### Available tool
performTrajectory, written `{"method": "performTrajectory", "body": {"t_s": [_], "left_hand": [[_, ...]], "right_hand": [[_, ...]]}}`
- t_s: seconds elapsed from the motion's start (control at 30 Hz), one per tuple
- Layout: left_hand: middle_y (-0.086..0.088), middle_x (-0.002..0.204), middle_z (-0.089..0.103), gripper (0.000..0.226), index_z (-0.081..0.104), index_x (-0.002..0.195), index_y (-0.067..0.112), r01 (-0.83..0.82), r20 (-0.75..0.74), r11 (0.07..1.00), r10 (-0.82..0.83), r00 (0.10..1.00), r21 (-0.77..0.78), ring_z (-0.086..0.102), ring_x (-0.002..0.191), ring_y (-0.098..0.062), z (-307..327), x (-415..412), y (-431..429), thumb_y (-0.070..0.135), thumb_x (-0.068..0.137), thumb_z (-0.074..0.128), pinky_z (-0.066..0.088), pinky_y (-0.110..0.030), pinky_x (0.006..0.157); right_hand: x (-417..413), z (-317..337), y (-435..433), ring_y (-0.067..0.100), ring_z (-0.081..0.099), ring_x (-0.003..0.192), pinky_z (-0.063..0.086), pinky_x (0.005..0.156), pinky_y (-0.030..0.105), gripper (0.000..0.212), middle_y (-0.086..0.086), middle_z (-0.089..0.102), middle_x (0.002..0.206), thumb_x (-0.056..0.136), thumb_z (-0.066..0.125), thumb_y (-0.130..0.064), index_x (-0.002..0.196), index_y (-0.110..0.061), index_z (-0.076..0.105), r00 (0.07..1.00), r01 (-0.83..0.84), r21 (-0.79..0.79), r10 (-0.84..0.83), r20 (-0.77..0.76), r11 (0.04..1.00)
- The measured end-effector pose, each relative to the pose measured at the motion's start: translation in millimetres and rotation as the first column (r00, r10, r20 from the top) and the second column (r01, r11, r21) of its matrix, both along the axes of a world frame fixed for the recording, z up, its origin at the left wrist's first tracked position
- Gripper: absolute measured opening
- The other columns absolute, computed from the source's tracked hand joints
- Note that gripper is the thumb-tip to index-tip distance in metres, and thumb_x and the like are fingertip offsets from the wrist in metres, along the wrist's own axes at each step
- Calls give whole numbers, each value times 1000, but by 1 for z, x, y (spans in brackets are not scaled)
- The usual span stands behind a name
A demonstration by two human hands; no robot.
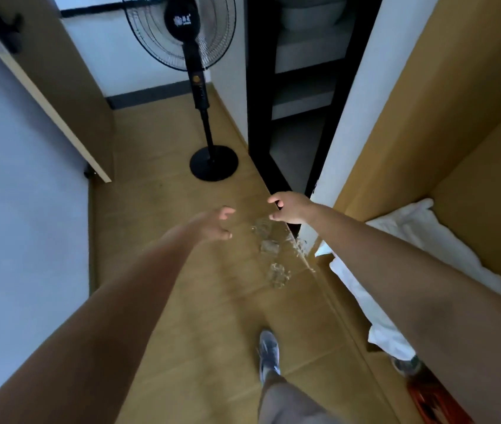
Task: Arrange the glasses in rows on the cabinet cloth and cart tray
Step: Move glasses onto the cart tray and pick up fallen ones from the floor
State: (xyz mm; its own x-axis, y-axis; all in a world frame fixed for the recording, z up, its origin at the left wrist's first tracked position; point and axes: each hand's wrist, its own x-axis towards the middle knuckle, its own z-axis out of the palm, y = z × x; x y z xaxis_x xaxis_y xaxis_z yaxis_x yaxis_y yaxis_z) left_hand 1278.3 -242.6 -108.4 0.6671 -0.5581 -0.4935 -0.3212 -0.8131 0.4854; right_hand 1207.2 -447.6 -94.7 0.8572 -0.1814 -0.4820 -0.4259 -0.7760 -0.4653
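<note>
Clear glasses stand on the wooden floor beside the cabinet: one (262,225) farthest, one (269,246) in the middle, one (278,274) nearest me. My right hand (289,208) hovers just above the farthest glass with fingers loosely curved, holding nothing. My left hand (217,223) reaches out to the left of the glasses, fingers spread and empty. The white cabinet cloth (420,240) lies on the cabinet shelf at the right, partly hidden by my right arm.
A black standing fan (205,111) stands on the floor ahead. A dark shelving unit (298,87) rises behind the glasses. An open cabinet door (68,96) juts out at the left. My feet (269,353) are on the floor below.
</note>
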Motion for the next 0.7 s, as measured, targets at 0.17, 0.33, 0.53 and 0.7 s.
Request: {"method": "performTrajectory", "body": {"t_s": [0.17,0.33,0.53,0.7], "left_hand": [[-11,142,46,65,37,143,16,46,-77,999,-47,996,-24,51,122,-24,-36,41,-62,14,86,67,38,-27,98],[-11,140,50,61,43,140,12,136,-14,990,-136,991,38,47,129,-22,-65,97,-81,16,84,68,33,-23,100],[-10,141,48,59,43,140,13,314,-47,940,-311,949,132,47,127,-23,-104,187,-107,19,86,66,34,-24,101],[-5,140,49,54,45,137,19,458,-92,877,-449,889,148,50,124,-22,-134,258,-112,21,86,63,40,-31,102]], "right_hand": [[63,-16,-54,23,51,121,35,86,20,53,8,46,142,91,62,-25,141,-20,42,999,11,8,-11,-32,1000],[116,-50,-68,22,55,117,38,85,21,52,8,51,137,91,63,-22,139,-19,44,998,40,48,-37,-60,998],[166,-104,-83,24,51,122,42,97,27,50,10,48,139,92,59,-20,140,-17,44,983,115,0,-114,-142,993],[198,-148,-83,27,49,126,44,101,33,52,10,50,139,88,60,-15,138,-21,46,935,274,-36,-275,-222,961]]}}
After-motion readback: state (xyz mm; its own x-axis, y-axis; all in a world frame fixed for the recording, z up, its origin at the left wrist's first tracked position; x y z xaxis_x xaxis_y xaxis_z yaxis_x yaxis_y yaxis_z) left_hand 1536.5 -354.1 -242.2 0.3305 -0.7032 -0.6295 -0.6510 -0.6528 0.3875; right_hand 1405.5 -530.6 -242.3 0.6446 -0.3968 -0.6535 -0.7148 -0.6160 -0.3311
